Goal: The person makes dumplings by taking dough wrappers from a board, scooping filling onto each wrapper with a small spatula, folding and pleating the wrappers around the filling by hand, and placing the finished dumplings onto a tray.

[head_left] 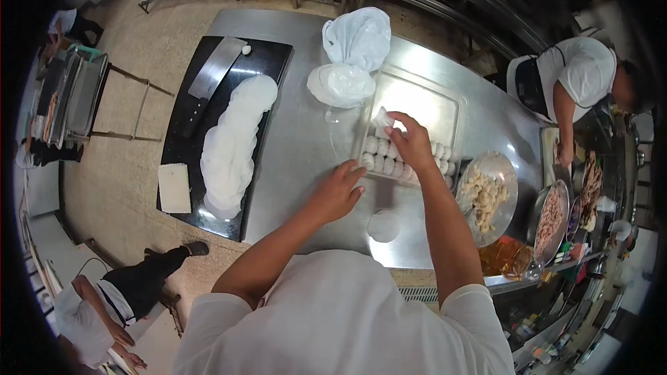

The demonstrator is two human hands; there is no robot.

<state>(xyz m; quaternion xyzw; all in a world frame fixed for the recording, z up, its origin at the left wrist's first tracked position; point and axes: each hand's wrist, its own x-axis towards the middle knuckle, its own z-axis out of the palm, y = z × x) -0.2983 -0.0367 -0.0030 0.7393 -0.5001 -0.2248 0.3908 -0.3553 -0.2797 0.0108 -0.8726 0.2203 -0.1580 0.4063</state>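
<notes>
White shirt [340, 312], hands [411, 144] at tray [424, 101], bowl [511, 180] and bags [356, 38] alongside

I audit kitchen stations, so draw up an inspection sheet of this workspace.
Surface: steel table; black board on its left with a cleaver.
Job's things: tray with rows of white dumplings; overlapping dough rounds on the board, a single round on the table; bowl of pale filling.
Clutter: two plastic bags by the tray's far left corner; amber bottle beside the bowl.
Hands: left hand open near the tray's near edge, contact unclear; right hand pinching a dumpling at the tray.
Cables: nothing seen on the table.
Surroundings: person at right, another lower left; tan floor.
</notes>
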